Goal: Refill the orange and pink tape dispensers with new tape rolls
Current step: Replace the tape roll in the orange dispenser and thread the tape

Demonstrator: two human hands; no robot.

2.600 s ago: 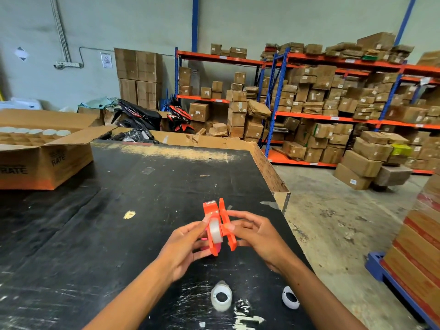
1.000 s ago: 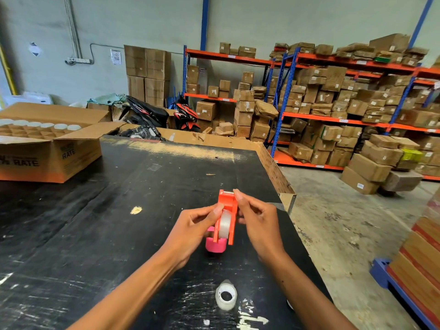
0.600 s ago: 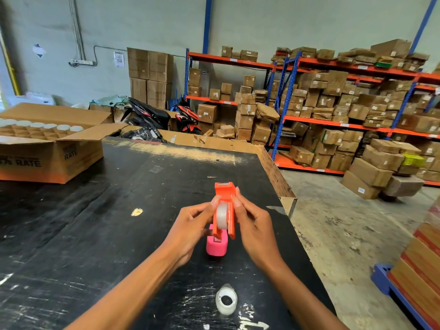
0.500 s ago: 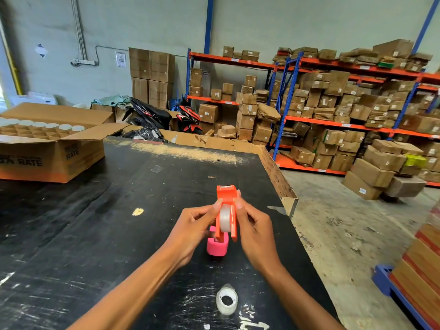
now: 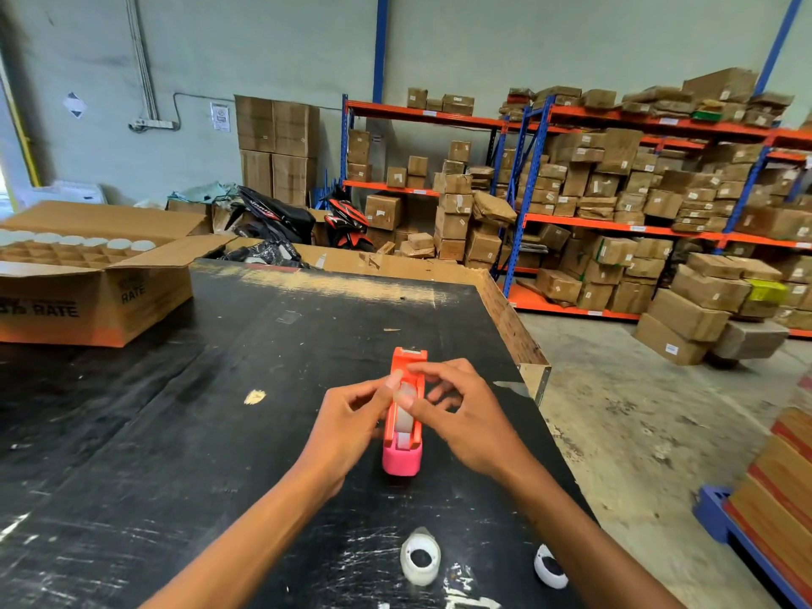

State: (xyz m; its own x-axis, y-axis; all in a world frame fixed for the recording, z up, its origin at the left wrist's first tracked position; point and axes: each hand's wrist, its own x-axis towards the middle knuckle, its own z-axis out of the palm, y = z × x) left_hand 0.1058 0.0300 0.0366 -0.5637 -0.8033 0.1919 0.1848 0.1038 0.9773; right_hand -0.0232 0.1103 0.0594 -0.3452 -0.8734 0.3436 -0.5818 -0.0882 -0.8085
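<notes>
An orange tape dispenser (image 5: pixel 408 367) stands on the black table (image 5: pixel 219 410), with a clear tape roll (image 5: pixel 404 417) seated in it. Right behind its near end sits the pink tape dispenser (image 5: pixel 402 461). My left hand (image 5: pixel 347 424) presses against the orange dispenser's left side, thumb at the top of the roll. From the right, my right hand (image 5: pixel 457 410) has its fingertips on the roll and over the dispenser's top. Two white tape rolls lie loose near the table's front edge, one (image 5: pixel 419 562) in the middle and one (image 5: pixel 549 567) to the right.
An open cardboard box (image 5: pixel 101 296) with a divider grid and white roll ends stands at the table's far left. The table's right edge (image 5: pixel 523 349) drops to a concrete floor. Shelves of cartons fill the background, and a blue pallet (image 5: pixel 720 516) with stacked boxes stands at right.
The orange dispenser has come down from my hands onto the table in front of the pink one. My right fingers have shifted over its top onto the roll.
</notes>
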